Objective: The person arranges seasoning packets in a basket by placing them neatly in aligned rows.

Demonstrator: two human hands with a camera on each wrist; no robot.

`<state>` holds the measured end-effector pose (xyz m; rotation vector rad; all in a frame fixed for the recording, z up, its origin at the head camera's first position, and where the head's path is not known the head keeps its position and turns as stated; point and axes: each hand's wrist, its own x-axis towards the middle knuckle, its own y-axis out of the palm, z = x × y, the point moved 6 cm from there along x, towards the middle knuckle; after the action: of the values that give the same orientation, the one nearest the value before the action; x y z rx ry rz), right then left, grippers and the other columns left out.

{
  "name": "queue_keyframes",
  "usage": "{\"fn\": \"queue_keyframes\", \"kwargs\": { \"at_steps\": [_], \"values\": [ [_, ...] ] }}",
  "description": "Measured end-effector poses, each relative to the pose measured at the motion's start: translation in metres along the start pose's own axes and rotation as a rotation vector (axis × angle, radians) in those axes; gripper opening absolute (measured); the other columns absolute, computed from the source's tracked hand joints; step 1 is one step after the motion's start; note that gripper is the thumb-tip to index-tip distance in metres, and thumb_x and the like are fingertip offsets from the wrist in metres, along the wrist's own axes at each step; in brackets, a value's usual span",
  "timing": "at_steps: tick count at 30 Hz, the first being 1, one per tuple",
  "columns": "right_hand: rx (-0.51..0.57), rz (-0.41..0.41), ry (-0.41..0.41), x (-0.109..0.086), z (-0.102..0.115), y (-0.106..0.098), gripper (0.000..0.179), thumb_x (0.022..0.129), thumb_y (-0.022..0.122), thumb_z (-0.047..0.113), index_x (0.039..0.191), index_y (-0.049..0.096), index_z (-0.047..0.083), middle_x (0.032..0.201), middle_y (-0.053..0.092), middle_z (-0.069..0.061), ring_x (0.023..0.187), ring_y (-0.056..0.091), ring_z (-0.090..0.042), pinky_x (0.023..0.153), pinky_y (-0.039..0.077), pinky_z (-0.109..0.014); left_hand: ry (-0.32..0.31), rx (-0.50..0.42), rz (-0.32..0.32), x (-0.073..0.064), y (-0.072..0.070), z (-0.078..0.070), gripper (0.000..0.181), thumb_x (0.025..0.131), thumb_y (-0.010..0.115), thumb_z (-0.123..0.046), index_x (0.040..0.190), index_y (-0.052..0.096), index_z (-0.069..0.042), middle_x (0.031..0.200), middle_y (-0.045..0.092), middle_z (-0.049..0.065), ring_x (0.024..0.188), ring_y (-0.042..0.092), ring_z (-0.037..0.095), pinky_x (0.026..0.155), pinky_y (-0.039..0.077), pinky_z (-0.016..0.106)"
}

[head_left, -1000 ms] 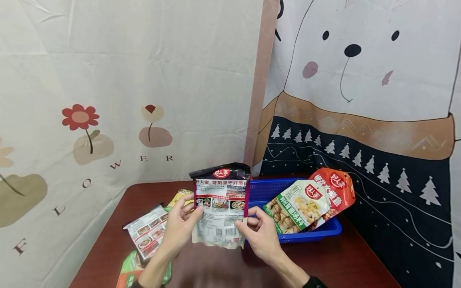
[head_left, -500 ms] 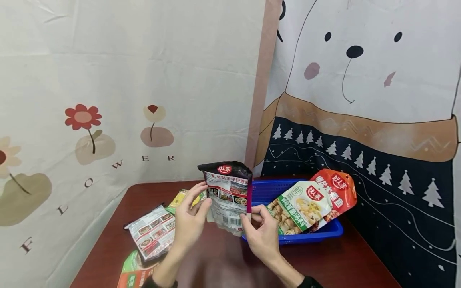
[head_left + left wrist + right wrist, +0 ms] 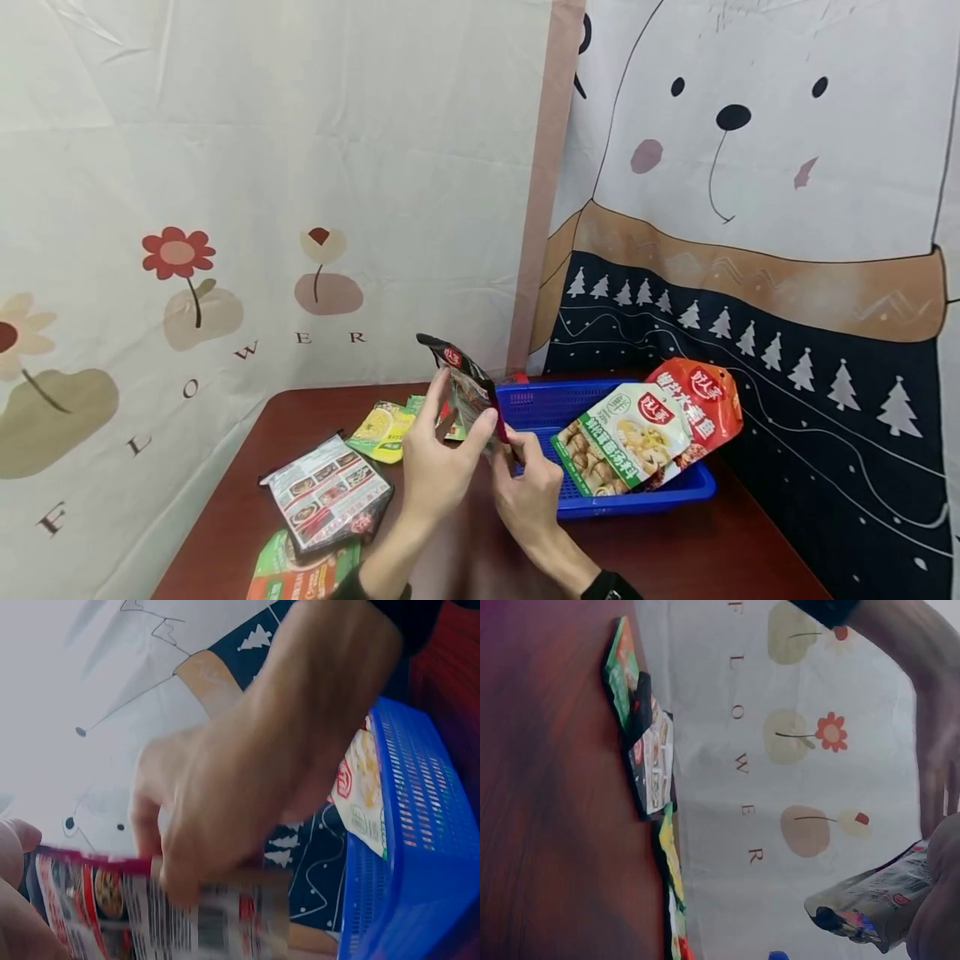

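Observation:
A printed food pouch (image 3: 471,392) with a black top and magenta side edge is held up over the table, turned nearly edge-on in the head view. My left hand (image 3: 435,467) holds its left side between thumb and fingers, the index finger pointing up. Lower on the opposite edge, my right hand (image 3: 527,492) pinches the pouch between thumb and curled fingers. In the left wrist view my right hand (image 3: 217,802) grips the magenta edge beside the barcode. The right wrist view shows the pouch's folded bottom (image 3: 855,919).
Right of the hands, a blue basket (image 3: 645,500) holds a green-and-white pouch (image 3: 626,433) and a red pouch (image 3: 708,400). On the table's left lie a white-backed pouch (image 3: 330,492), an orange-and-green pouch (image 3: 300,575) and a yellow pouch (image 3: 382,429). Printed cloth (image 3: 337,167) hangs behind.
The held pouch has turned from facing the head camera to nearly edge-on. My left hand has moved right, closer to my right hand, uncovering the yellow pouch.

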<state>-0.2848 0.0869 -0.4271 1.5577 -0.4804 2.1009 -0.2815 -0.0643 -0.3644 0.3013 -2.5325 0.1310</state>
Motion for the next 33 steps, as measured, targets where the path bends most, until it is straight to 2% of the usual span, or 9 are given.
{"fn": "queue_keyframes", "kwargs": {
  "at_steps": [4,6,10,13,15,20,23,28,33],
  "values": [
    [-0.067,-0.009,-0.146,-0.004,0.009,0.007,0.005,0.1,0.072,-0.001,0.102,0.077,-0.001,0.088,0.083,-0.011,0.065,0.077,-0.02,0.057,0.062,-0.028,-0.032,-0.019,0.005,0.001,0.01,-0.002,0.081,0.099,0.088,-0.024,0.169,0.05,-0.006,0.171,0.056,0.016,0.156,0.06,0.034,0.113,0.062,0.05],
    [-0.094,-0.007,-0.21,-0.005,0.013,0.01,0.011,0.104,0.066,0.002,0.099,0.076,-0.001,0.082,0.079,-0.008,0.058,0.069,-0.016,0.052,0.056,-0.027,-0.034,-0.02,0.0,0.003,0.013,-0.002,0.08,0.099,0.089,-0.025,0.167,0.053,-0.006,0.166,0.062,0.016,0.151,0.065,0.033,0.113,0.063,0.051],
    [-0.142,-0.019,-0.315,-0.003,0.02,0.011,0.024,0.111,0.061,0.004,0.091,0.075,0.0,0.087,0.083,-0.011,0.06,0.072,-0.018,0.05,0.057,-0.028,-0.032,-0.008,-0.017,0.006,0.016,-0.001,0.046,0.1,0.088,-0.023,0.141,0.073,-0.006,0.134,0.079,0.017,0.125,0.08,0.027,0.107,0.067,0.047],
    [-0.162,-0.028,-0.387,-0.001,0.025,0.011,0.03,0.114,0.06,0.006,0.089,0.075,-0.001,0.103,0.087,-0.02,0.076,0.084,-0.028,0.057,0.064,-0.032,-0.033,-0.002,-0.034,0.007,0.017,0.0,0.023,0.103,0.085,-0.017,0.121,0.078,-0.005,0.116,0.082,0.018,0.107,0.084,0.024,0.096,0.07,0.037],
    [-0.167,-0.03,-0.421,0.0,0.027,0.011,0.03,0.114,0.061,0.006,0.091,0.076,-0.003,0.11,0.086,-0.024,0.084,0.086,-0.033,0.063,0.067,-0.035,-0.029,-0.001,-0.053,0.007,0.018,0.0,0.018,0.105,0.081,-0.013,0.119,0.079,-0.001,0.111,0.084,0.021,0.1,0.085,0.026,0.088,0.071,0.031],
    [-0.159,-0.015,-0.431,0.0,0.026,0.012,0.028,0.114,0.063,0.007,0.092,0.077,-0.004,0.111,0.085,-0.028,0.086,0.086,-0.037,0.067,0.069,-0.039,-0.002,0.062,-0.127,0.01,0.014,0.001,0.021,0.107,0.077,-0.012,0.095,0.078,0.005,0.084,0.081,0.019,0.073,0.074,0.018,0.062,0.06,0.022],
    [-0.154,0.001,-0.42,-0.002,0.024,0.012,0.027,0.113,0.063,0.006,0.092,0.077,-0.004,0.11,0.084,-0.029,0.083,0.086,-0.036,0.066,0.069,-0.039,0.026,0.102,-0.16,0.011,0.01,0.0,0.03,0.108,0.076,-0.012,0.084,0.077,0.006,0.074,0.075,0.016,0.064,0.062,0.009,0.056,0.052,0.022],
    [-0.159,0.006,-0.424,-0.002,0.022,0.012,0.021,0.108,0.064,0.003,0.093,0.077,-0.003,0.112,0.084,-0.029,0.082,0.085,-0.035,0.064,0.067,-0.038,0.054,0.089,-0.152,0.014,0.007,-0.002,0.032,0.11,0.074,-0.015,0.088,0.08,0.008,0.074,0.077,0.018,0.06,0.058,0.003,0.051,0.05,0.022],
    [-0.185,0.055,-0.403,-0.002,0.021,0.013,0.007,0.097,0.076,0.005,0.099,0.078,-0.002,0.121,0.083,-0.028,0.095,0.086,-0.038,0.071,0.069,-0.04,0.083,0.071,-0.126,0.022,0.004,-0.001,0.029,0.111,0.073,-0.014,0.094,0.082,0.008,0.075,0.077,0.019,0.059,0.058,0.006,0.05,0.048,0.02]
  ]
}}
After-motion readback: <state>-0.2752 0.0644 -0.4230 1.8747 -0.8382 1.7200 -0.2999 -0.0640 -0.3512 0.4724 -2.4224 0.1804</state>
